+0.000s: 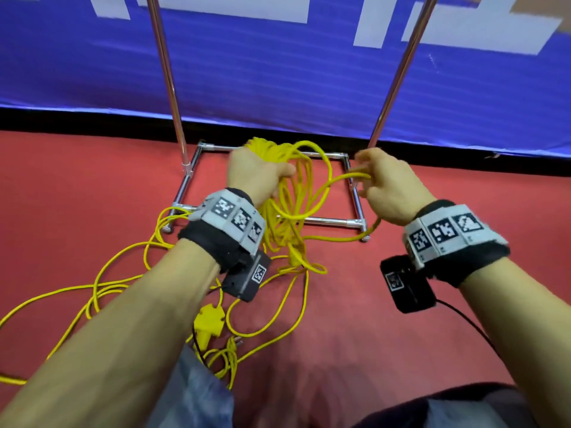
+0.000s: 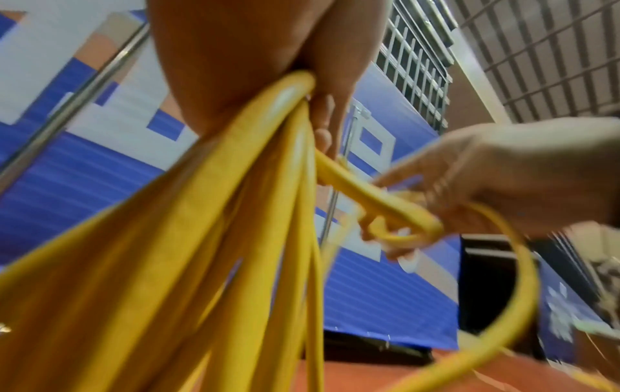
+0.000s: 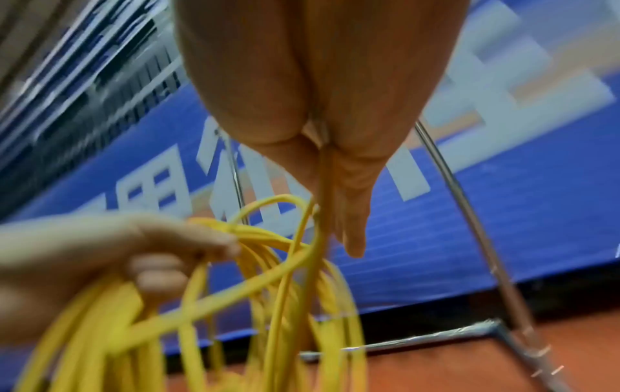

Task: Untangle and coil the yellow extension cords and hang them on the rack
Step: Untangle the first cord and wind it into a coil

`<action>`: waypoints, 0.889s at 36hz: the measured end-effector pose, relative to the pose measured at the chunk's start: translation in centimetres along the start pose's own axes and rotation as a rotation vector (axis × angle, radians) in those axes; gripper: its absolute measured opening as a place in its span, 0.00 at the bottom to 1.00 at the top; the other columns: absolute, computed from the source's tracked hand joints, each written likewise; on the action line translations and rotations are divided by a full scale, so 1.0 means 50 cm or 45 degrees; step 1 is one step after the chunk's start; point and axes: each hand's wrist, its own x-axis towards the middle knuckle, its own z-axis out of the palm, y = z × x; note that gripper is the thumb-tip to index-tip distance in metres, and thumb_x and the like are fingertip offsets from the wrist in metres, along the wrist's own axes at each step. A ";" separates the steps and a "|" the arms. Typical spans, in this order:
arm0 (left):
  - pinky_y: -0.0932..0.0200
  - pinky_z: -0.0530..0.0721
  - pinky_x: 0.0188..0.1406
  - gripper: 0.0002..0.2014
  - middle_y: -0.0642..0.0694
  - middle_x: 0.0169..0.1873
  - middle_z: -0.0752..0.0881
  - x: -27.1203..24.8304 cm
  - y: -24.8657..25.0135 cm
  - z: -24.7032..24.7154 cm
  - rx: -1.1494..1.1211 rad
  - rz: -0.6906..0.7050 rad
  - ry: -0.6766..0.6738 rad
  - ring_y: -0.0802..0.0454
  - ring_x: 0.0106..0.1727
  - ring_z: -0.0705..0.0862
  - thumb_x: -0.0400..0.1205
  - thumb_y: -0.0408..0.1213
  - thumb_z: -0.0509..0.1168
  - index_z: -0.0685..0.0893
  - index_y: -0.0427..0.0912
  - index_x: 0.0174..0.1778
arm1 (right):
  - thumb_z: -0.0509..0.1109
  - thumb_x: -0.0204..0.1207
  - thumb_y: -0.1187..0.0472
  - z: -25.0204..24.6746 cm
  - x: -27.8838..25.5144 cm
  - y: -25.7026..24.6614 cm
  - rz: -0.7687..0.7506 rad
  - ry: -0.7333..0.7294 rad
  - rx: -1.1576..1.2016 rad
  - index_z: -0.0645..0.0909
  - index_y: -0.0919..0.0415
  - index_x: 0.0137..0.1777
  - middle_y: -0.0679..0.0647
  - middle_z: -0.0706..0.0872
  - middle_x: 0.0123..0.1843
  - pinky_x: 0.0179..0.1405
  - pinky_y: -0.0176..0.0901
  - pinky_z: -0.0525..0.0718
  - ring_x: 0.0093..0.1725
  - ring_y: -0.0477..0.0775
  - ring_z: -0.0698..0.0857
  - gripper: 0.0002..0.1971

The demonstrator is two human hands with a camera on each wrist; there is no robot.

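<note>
- Blue banner (image 1: 278, 72) with white blocks, standing along the far edge of the red floor (image 1: 401, 335).
- Rack (image 1: 327, 222): a chromed tube frame, its rectangular base flat on the floor and two uprights rising in front of the banner.
- Loose yellow cord (image 1: 92, 291) sprawled in open loops over the floor at lower left, a yellow socket block (image 1: 210, 319) lying among them.
- Coil of yellow cord (image 1: 290, 193) hanging in several loops above the rack base, gathered at its top in the left hand (image 1: 256, 171), whose fingers are curled round the bundle (seen close in the left wrist view).
- Right hand (image 1: 389, 186), level with the left and apart from it, pinching a single strand (image 1: 340, 180) that runs across to the coil.
</note>
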 end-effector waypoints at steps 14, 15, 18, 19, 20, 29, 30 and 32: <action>0.58 0.75 0.26 0.06 0.36 0.25 0.86 0.037 -0.043 -0.073 0.167 -0.288 0.116 0.47 0.19 0.75 0.64 0.34 0.75 0.89 0.37 0.22 | 0.50 0.74 0.79 -0.079 -0.001 0.030 0.295 0.226 1.655 0.69 0.58 0.35 0.56 0.80 0.28 0.41 0.46 0.85 0.33 0.57 0.81 0.16; 0.57 0.76 0.27 0.08 0.36 0.25 0.86 0.038 -0.043 -0.072 0.147 -0.274 0.110 0.47 0.19 0.75 0.64 0.35 0.75 0.89 0.39 0.20 | 0.50 0.74 0.80 -0.067 -0.001 0.023 0.310 0.177 1.570 0.68 0.58 0.35 0.56 0.80 0.27 0.38 0.45 0.85 0.31 0.57 0.81 0.17; 0.52 0.77 0.34 0.11 0.32 0.28 0.86 0.036 -0.036 -0.069 0.008 -0.243 0.098 0.46 0.22 0.74 0.66 0.35 0.77 0.88 0.43 0.17 | 0.53 0.74 0.82 -0.028 0.007 0.017 0.394 0.125 1.356 0.68 0.59 0.36 0.56 0.81 0.23 0.31 0.43 0.85 0.25 0.55 0.81 0.17; 0.52 0.76 0.35 0.13 0.30 0.31 0.87 0.035 -0.034 -0.068 -0.053 -0.234 0.093 0.46 0.21 0.73 0.67 0.34 0.78 0.88 0.43 0.16 | 0.55 0.74 0.83 -0.017 0.008 0.019 0.440 0.118 1.266 0.69 0.60 0.38 0.57 0.81 0.23 0.28 0.42 0.86 0.23 0.54 0.81 0.16; 0.52 0.76 0.34 0.14 0.30 0.33 0.87 0.034 -0.030 -0.067 -0.103 -0.230 0.066 0.47 0.20 0.72 0.68 0.33 0.78 0.88 0.43 0.16 | 0.55 0.74 0.83 -0.004 0.014 0.030 0.478 0.112 1.170 0.71 0.62 0.39 0.58 0.82 0.22 0.27 0.43 0.86 0.21 0.55 0.81 0.15; 0.61 0.66 0.18 0.08 0.50 0.11 0.72 0.004 0.003 -0.036 -0.470 -0.225 -0.395 0.52 0.17 0.65 0.81 0.31 0.68 0.83 0.28 0.42 | 0.68 0.73 0.62 0.076 -0.006 0.054 0.482 -0.201 -0.514 0.78 0.66 0.62 0.68 0.79 0.64 0.61 0.51 0.78 0.66 0.70 0.77 0.18; 0.60 0.66 0.20 0.09 0.49 0.11 0.71 0.001 0.007 -0.033 -0.485 -0.225 -0.425 0.52 0.18 0.65 0.80 0.32 0.69 0.83 0.27 0.42 | 0.68 0.72 0.63 0.086 -0.006 0.042 0.366 -0.223 -0.486 0.80 0.63 0.63 0.66 0.80 0.66 0.66 0.50 0.78 0.68 0.68 0.77 0.19; 0.61 0.67 0.19 0.09 0.48 0.11 0.71 -0.004 0.012 -0.028 -0.524 -0.201 -0.425 0.52 0.17 0.66 0.80 0.31 0.69 0.83 0.26 0.42 | 0.72 0.70 0.64 0.103 -0.006 0.015 0.287 -0.305 -0.028 0.85 0.59 0.57 0.61 0.87 0.59 0.64 0.47 0.78 0.65 0.64 0.82 0.15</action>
